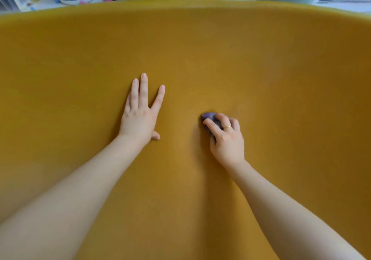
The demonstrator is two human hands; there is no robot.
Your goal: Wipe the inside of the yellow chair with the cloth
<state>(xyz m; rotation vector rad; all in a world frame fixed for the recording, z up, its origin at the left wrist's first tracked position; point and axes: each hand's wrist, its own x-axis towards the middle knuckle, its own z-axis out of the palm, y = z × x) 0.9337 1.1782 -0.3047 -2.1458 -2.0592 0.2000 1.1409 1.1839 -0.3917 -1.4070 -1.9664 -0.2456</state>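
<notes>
yellow chair (200, 49) inside | left hand (139, 115) flat | right hand (226, 137) fingers grip cloth (207, 116)

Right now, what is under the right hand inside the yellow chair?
A bunched purple cloth shows under the right hand, whose curled fingers grip it against the yellow chair. Most of the cloth and the chair surface beneath it are covered.

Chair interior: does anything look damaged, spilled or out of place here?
Nothing stands out. The chair surface looks even and unmarked. The left hand lies flat on it, and the right hand grips the bunched purple cloth against it. Things beyond the rim are too blurred to judge.
</notes>
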